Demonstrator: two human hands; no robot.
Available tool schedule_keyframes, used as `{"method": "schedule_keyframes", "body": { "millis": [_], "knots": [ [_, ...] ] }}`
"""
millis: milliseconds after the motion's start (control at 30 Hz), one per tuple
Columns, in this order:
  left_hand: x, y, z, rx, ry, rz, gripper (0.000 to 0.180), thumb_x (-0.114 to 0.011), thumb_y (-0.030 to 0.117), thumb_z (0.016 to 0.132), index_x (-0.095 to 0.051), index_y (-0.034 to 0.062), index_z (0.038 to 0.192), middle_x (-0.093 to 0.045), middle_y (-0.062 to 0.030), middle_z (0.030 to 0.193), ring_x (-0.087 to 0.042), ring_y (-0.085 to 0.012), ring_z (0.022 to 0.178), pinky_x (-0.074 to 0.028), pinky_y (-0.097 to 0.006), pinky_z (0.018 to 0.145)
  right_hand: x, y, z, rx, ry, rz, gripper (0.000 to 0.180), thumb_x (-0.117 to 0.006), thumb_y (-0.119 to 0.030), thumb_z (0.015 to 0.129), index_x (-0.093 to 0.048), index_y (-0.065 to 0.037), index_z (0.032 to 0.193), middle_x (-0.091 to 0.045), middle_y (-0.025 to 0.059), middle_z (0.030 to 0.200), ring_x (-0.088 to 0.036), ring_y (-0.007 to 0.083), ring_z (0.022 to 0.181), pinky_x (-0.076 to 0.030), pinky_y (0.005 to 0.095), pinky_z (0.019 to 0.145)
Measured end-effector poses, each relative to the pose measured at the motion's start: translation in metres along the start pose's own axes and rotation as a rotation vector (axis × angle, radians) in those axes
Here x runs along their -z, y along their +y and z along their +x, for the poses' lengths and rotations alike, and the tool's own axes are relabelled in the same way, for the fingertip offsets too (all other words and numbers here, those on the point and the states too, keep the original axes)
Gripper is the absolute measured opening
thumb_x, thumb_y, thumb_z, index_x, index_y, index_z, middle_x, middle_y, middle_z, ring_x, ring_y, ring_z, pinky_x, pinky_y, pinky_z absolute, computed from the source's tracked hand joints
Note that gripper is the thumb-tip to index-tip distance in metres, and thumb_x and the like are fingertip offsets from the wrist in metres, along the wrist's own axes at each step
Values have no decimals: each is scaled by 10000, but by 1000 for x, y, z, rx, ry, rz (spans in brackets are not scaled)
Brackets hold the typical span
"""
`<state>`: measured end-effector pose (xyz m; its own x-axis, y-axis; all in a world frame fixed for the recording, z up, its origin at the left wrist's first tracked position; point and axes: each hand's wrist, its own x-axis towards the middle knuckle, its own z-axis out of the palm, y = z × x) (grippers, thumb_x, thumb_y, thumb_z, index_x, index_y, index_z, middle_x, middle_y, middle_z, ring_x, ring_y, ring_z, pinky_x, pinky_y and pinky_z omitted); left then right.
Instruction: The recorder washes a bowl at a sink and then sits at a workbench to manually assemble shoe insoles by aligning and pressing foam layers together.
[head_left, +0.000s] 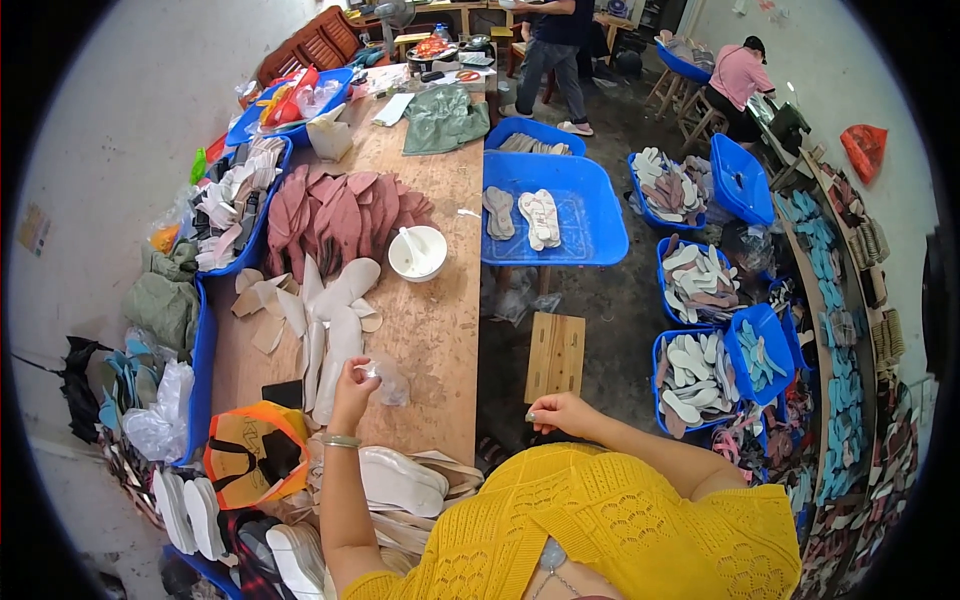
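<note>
My left hand (pixel 354 388), with a bangle at its wrist, is closed in a pinch at the edge of a small clear plastic bag (pixel 390 384) over the wooden table. Off the table's right edge, my right hand (pixel 563 413) is closed too, its fingertips pinching something small that I cannot make out. Just beyond the left hand lie cream insole-shaped pieces (pixel 343 325), partly overlapping. A white bowl (pixel 418 270) with a white spoon stands farther up the table, beside a fanned heap of dusky pink insole pieces (pixel 345 215).
Blue bins (pixel 600 225) of insoles stand along the table's right side and on the floor. An orange bag (pixel 230 455) and white soles (pixel 400 480) sit close by my left forearm. A wooden stool (pixel 555 355) stands right of the table. Two people (pixel 560 50) are farther back.
</note>
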<state>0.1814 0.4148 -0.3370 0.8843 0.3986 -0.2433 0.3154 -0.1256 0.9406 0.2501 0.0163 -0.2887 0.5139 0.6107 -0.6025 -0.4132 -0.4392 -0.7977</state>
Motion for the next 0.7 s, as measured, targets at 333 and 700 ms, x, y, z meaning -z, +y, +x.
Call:
{"method": "schedule_keyframes", "body": {
  "millis": [333,700],
  "knots": [
    [-22,36,-62,14,24,-286,236,-457,3,873,-506,5,1104,-638,-96,853,-583,-118,731,-462,-226,707,-9,0,12,-4,-10,-17,165,-595,-184,890,-637,-25,898,-619,29,749,-568,101,673,-484,227,636],
    [-80,67,-93,19,42,-314,373,-336,38,874,-382,-7,1242,-629,-124,758,-538,-126,605,-462,-249,618,-2,-16,47,43,-126,-43,150,-613,-160,867,-648,-21,912,-647,35,781,-597,105,700,-493,238,652]
  ]
}}
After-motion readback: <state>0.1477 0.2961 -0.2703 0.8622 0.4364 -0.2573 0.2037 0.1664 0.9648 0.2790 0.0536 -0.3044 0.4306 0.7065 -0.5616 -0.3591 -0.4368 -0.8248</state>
